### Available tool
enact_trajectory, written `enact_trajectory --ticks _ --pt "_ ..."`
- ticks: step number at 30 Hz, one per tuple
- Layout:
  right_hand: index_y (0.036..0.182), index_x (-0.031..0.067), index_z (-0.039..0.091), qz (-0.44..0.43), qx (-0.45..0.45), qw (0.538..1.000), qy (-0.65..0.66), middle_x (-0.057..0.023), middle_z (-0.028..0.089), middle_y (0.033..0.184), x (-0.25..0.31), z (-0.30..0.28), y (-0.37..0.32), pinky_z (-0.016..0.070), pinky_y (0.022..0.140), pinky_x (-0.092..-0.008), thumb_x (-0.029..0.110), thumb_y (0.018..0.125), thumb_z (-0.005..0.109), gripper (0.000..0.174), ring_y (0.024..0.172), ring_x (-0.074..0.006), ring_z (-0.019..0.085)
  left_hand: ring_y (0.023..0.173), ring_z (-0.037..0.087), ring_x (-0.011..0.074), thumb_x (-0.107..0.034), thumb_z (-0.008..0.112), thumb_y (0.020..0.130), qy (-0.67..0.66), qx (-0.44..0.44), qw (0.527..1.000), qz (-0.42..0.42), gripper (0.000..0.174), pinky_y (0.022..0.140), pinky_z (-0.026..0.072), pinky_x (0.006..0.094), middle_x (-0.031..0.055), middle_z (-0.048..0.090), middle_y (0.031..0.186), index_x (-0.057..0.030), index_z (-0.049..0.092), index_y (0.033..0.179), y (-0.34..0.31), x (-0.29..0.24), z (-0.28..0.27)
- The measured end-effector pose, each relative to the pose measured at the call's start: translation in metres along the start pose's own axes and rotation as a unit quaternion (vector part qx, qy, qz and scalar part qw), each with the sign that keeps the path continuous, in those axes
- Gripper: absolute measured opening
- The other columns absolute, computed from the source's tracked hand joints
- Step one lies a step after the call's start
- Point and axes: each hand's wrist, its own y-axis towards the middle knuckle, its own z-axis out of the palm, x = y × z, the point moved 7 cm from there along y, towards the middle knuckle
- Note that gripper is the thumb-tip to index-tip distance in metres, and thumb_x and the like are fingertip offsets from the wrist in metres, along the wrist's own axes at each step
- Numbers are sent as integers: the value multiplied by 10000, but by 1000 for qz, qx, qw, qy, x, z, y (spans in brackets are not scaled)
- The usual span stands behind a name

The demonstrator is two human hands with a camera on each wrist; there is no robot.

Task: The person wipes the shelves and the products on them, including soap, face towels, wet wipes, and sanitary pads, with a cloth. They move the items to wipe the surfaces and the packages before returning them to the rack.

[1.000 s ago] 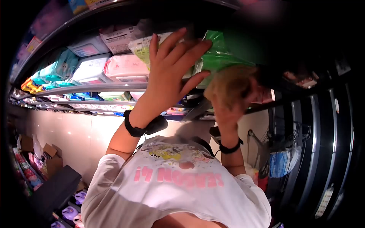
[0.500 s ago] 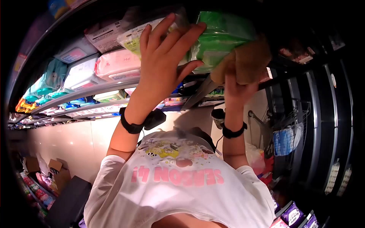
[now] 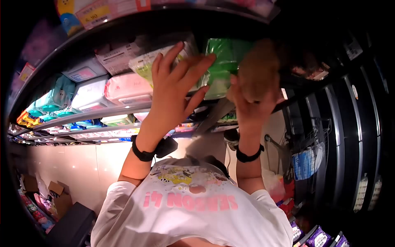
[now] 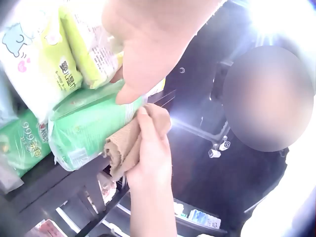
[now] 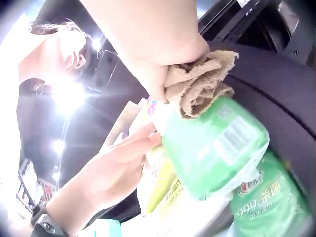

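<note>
In the head view my left hand (image 3: 175,82) has its fingers spread over the shelf, in front of yellow-green packs of baby wipes (image 4: 37,64). Its thumb lies at the edge of a green pack of wipes (image 4: 89,131) in the left wrist view. My right hand (image 3: 255,109) grips a folded brown cloth (image 5: 200,84), thumb on the near side. The cloth is up against the side of the green pack, above the shelf's dark surface. Another green pack (image 5: 269,202) lies beside the first.
Pink (image 3: 129,88) and white (image 3: 89,92) wipe packs line the shelf to the left. An upper shelf edge with a price tag (image 3: 95,18) runs above the hands. A wire basket (image 3: 321,136) hangs at right. Cardboard boxes (image 3: 59,199) stand on the floor at left.
The right hand and cloth have shifted from the front of the green pack to its right side, into shadow. The left hand stays spread by the packs. The head view has moved slightly.
</note>
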Motion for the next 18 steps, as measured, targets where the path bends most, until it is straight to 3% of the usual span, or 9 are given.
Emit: enact_trajectory --ticks 2,4,8,12,14,18 --pt "1075 10 554 -30 24 999 -22 -173 532 1074 4 10 6 456 796 -396 79 627 759 497 944 -357 540 1258 316 342 -188 641 743 -10 2 1000 6 510 1016 201 483 90 555 1157 -104 528 1233 -2 3 0" --pt "1087 24 553 -59 55 996 -31 -152 550 1049 6 10 13 446 809 -415 53 617 723 501 972 -353 524 1256 323 333 -194 618 736 -4 17 1000 -6 588 998 220 541 41 516 1196 -183 457 1301 -4 4 3" --pt "1012 29 573 -78 126 989 22 -151 567 1001 2 8 30 450 788 -403 2 594 682 433 952 -346 529 1263 317 341 -180 646 694 5 23 1000 -13 701 1008 223 556 47 513 1194 -167 396 1349 -11 3 7" --pt "937 29 563 -116 101 988 16 -116 583 919 10 8 27 457 749 -381 2 613 678 345 892 -320 542 1283 298 359 -231 647 704 -17 -13 1000 -10 667 1023 199 549 88 517 1153 -117 432 1325 -14 2 6" --pt "978 8 551 -115 108 987 37 -146 575 988 1 9 23 444 822 -365 19 661 655 334 933 -320 553 1290 293 364 -213 640 709 -25 -13 999 -15 656 1026 200 554 94 509 1191 -111 431 1323 -17 4 8" --pt "974 -5 543 -96 99 990 39 -144 575 977 -3 5 21 443 819 -354 3 687 638 302 907 -315 565 1295 283 375 -190 634 720 -42 -4 999 14 644 1043 180 555 115 467 1279 -102 416 1320 -23 4 5"
